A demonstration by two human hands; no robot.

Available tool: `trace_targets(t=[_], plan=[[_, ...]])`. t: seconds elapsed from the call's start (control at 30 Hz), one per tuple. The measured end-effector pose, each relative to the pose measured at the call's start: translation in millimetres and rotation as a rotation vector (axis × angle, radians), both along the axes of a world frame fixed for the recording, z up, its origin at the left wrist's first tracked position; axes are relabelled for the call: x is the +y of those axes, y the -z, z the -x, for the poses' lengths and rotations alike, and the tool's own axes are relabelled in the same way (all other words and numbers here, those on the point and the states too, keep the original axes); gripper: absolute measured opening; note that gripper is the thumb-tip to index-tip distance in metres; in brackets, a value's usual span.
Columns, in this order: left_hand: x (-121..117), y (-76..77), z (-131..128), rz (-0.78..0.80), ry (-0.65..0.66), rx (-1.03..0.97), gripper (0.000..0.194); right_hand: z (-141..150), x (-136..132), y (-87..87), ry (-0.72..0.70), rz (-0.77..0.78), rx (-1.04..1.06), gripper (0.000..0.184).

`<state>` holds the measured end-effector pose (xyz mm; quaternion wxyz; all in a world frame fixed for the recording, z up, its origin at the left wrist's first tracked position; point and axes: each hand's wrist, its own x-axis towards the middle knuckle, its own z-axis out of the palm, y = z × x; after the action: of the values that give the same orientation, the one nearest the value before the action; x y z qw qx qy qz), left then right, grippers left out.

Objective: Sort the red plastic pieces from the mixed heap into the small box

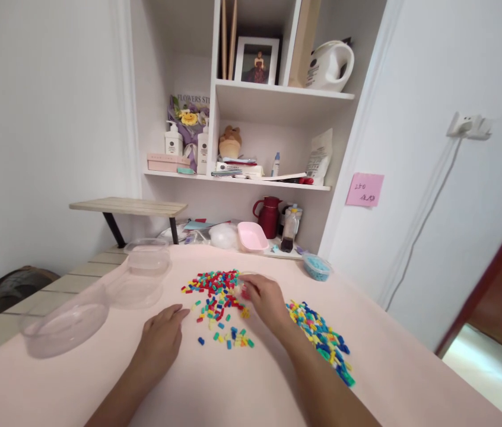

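Note:
On the pink tabletop, my left hand (pixel 161 339) rests with its fingers loosely spread, holding nothing, left of the scattered pieces. My right hand (pixel 267 301) is over the right edge of a pile of small coloured plastic blocks (pixel 215 281), mostly red with yellow, green and blue. Its fingers are bent together at a clear plastic container (pixel 241 292) with a few red pieces in it; what they pinch is too small to make out. Loose blocks (pixel 233 338) lie between my hands. Beyond my right wrist is a second pile of blue, yellow and green blocks (pixel 320 332).
Clear plastic containers (pixel 66 326) stand along the left side. At the back right sits a tub of light-blue pieces (pixel 317 268). A pink basin (pixel 252 237), a red jug (pixel 269 216) and a bottle (pixel 290 230) stand below the shelves (pixel 277 95).

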<state>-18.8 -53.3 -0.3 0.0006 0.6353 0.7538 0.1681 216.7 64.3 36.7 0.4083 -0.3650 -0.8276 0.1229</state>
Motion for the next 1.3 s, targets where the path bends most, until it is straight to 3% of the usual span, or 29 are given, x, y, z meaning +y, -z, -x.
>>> trace_targets(t=[0.13,0.33,0.43,0.73,0.97,1.07,1.3], plan=[[0.7,-0.7,-0.1,-0.005,0.005,-0.007,0.052,20.8,-26.1,4.7,-0.172,0.086,-0.176,0.029],[2.3,3.9,2.4,-0.019,0.009,-0.022,0.052,30.7,-35.5,12.3,-0.057,0.216,-0.435,0.039],[1.4,4.4,2.7,-0.026,0.024,-0.021,0.052,27.2,-29.0,10.9,-0.053,0.244,-0.484,0.033],[-1.3,7.1,4.3,-0.039,0.055,-0.016,0.049,13.2,-21.6,11.5,0.013,0.239,-0.456,0.03],[-1.5,9.1,5.8,-0.067,0.071,-0.029,0.048,15.7,-21.1,10.8,0.068,0.247,-0.455,0.015],[-0.6,10.0,6.7,-0.079,0.08,-0.032,0.048,16.5,-21.0,10.3,0.093,0.282,-0.45,0.02],[-2.0,9.6,6.2,-0.114,0.084,-0.049,0.046,20.2,-22.7,9.7,0.131,0.265,-0.492,0.011]])
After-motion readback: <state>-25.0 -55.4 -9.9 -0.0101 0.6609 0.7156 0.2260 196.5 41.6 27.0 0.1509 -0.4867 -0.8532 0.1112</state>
